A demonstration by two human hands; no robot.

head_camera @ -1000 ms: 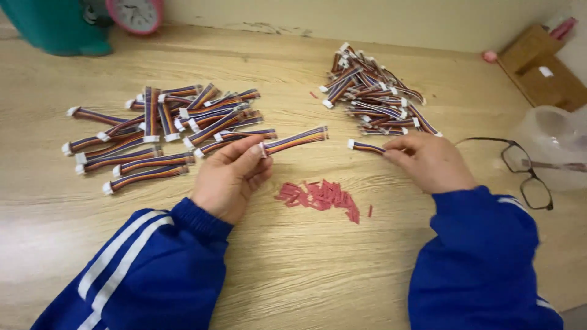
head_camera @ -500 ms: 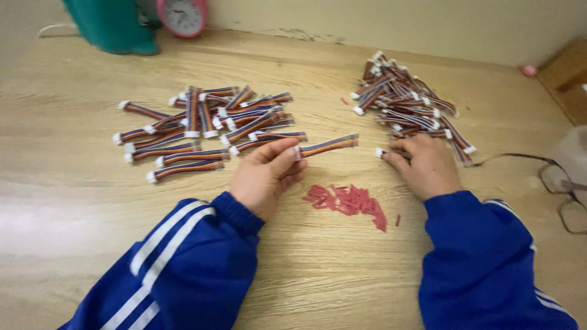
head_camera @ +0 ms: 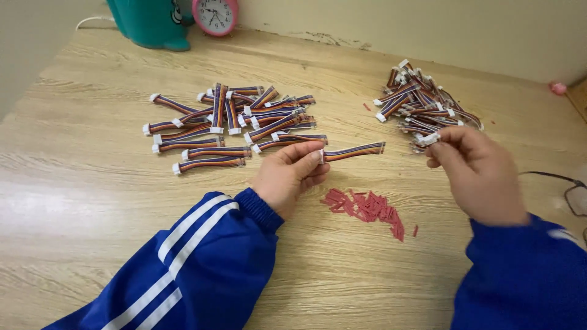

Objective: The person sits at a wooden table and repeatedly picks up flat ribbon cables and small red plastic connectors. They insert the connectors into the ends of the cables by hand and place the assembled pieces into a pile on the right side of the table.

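Note:
My left hand [head_camera: 287, 176] pinches the white connector end of a short multicoloured ribbon cable [head_camera: 353, 150], which sticks out to the right above the wooden table [head_camera: 92, 183]. Over by the right-hand heap of cables [head_camera: 422, 104], my right hand [head_camera: 477, 168] grips the white connector of another cable [head_camera: 428, 139] between thumb and fingers at the heap's near edge. A spread-out group of similar cables [head_camera: 232, 125] lies just beyond my left hand. Below and between the hands sits a small pile of red bits [head_camera: 365, 206].
A teal object [head_camera: 150, 21] and a pink round clock [head_camera: 215, 14] stand at the table's far edge by the wall. Black-framed glasses [head_camera: 572, 192] lie at the right edge. A small pink thing [head_camera: 557, 88] sits far right.
The view has shifted so everything sits further right and lower. My right hand has lifted slightly, with a cable's connector pinched at the heap's edge. The left hand still holds its cable.

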